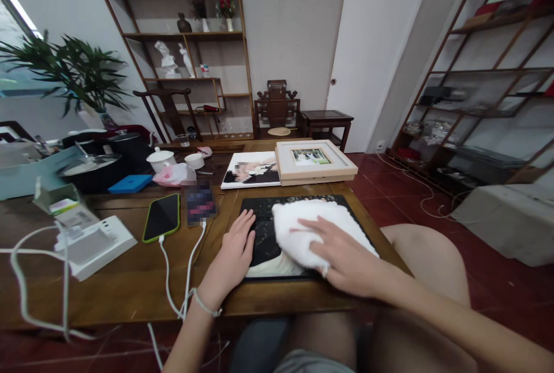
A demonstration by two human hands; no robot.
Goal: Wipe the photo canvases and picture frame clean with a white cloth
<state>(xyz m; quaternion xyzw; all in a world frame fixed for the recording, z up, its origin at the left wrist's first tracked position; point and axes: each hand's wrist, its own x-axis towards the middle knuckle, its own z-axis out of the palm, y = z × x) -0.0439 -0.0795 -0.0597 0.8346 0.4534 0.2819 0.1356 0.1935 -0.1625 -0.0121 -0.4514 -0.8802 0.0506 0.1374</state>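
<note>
A dark framed picture (264,228) lies flat on the wooden table (130,280) in front of me. My left hand (234,254) rests flat on its left edge, fingers stretched out, holding it down. My right hand (341,254) presses a white cloth (303,223) onto the picture's surface, palm down with fingers spread over the cloth. A ring shows on one finger.
Behind the picture lie an unframed print (249,171) and a stack of light wooden frames (315,159). A phone in a green case (161,217) with a white cable, a white box (93,243), pots and bowls sit to the left. Shelves line the back and right walls.
</note>
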